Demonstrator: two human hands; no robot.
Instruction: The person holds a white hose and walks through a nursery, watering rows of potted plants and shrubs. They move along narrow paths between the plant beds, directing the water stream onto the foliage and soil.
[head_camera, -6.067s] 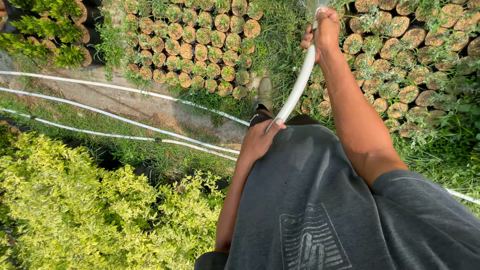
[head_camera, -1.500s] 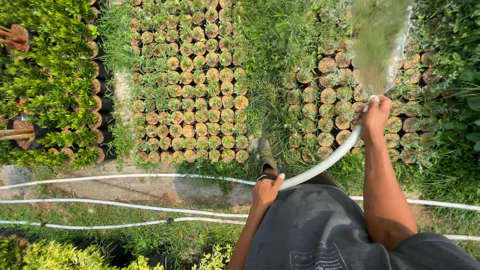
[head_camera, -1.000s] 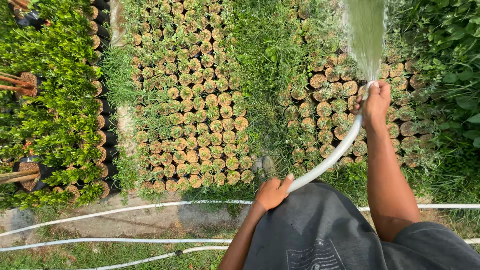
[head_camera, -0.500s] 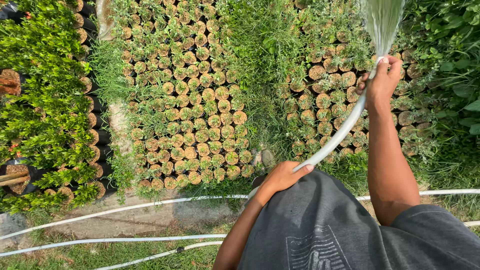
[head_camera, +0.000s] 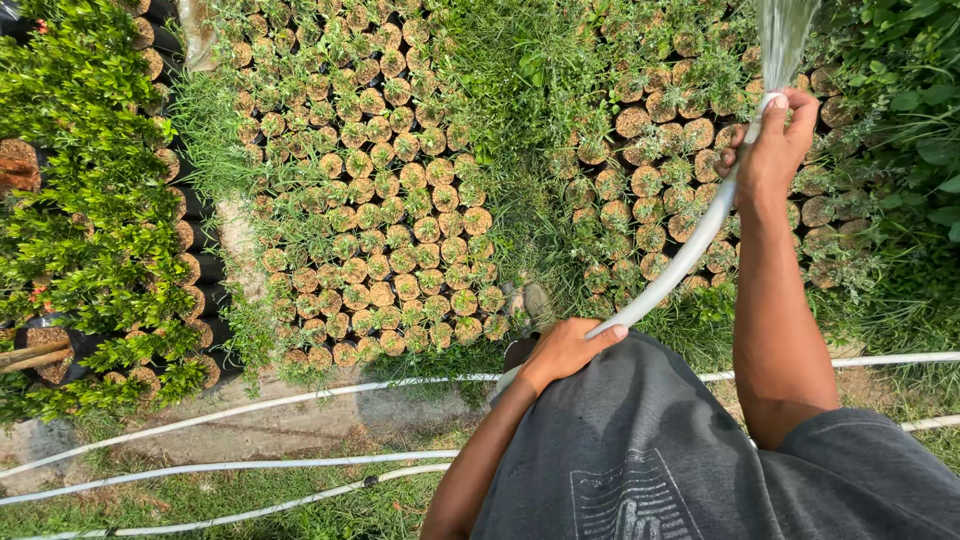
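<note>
1. The right hand (head_camera: 770, 140) is stretched out in front of the body with its fingers wrapped tight around the outlet end of a white hose (head_camera: 690, 250); the thumb lies over the mouth of the hose.
2. A fan of water spray (head_camera: 785, 35) rises from the hose mouth toward the top edge of the view, over the seedling bags at the right.
3. The left hand (head_camera: 565, 350) is held close to the waist, its fingers curled around the same hose lower down, so the hose runs in a gentle curve from one hand up to the other.
4. The person wears a grey shirt (head_camera: 660, 460), which fills the lower right of the view.
5. Below the hose, a block of small round seedling bags (head_camera: 660, 190) stands in grass, each with a thin green shoot.
6. A second, larger block of seedling bags (head_camera: 380, 220) stands to the left, set apart from the first by a strip of tall grass (head_camera: 520, 110).
7. At the far left, leafy green shrubs (head_camera: 90, 200) grow in black nursery bags.
8. Three thin white pipes (head_camera: 250, 410) lie across the bare ground and grass near the person, running left to right.
9. A shoe (head_camera: 537, 302) shows just above the left hand, at the edge of the grass.
</note>
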